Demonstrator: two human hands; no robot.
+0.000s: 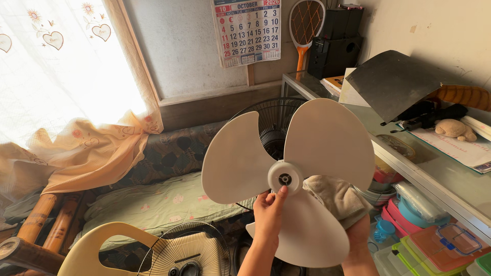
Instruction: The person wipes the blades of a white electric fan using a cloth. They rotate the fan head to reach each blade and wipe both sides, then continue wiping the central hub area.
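The left hand [269,210] grips the white three-bladed plastic fan blade [288,174] by its hub. The right hand [358,232], mostly hidden, seems closed on a crumpled beige cloth [335,197] pressed against a blade.

A rectangular wall calendar [247,31], white with a red top band and red and black figures, hung on the grey wall beside the curtained window. On the glass shelf at right lay a flat white printed sheet [456,146] with a teal edge. Below the shelf, lidded plastic containers [441,248] in orange, green and pink sat stacked, their clear lids fastened with blue clips.
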